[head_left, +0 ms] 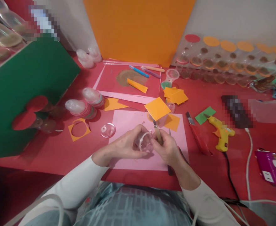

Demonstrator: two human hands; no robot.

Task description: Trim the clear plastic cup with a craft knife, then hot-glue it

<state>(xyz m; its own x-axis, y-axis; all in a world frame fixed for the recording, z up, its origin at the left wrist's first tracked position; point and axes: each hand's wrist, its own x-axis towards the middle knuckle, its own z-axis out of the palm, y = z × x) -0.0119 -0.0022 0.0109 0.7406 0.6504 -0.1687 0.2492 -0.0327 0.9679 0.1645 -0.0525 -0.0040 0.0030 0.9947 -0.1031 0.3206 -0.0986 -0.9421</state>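
A small clear plastic cup (145,142) is held tilted in my left hand (134,142), its round rim turned toward my other hand. My right hand (166,147) grips a slim tool with a tan handle (158,133) and a metal tip; its exact kind is unclear. The fingertips of my right hand are close to the cup's rim. Beneath both hands lies a pink sheet (126,125). Just past the tool's tip is an orange paper square (157,108). A dark-handled tool (170,170) lies partly hidden under my right wrist.
A red cutter (199,138) and a yellow glue gun (222,131) lie to the right. A clear lid (108,130) and an orange paper frame (79,129) lie left. Stacked clear cups (81,108) stand near a green board (29,94). Several bottle pieces (222,64) line the back right.
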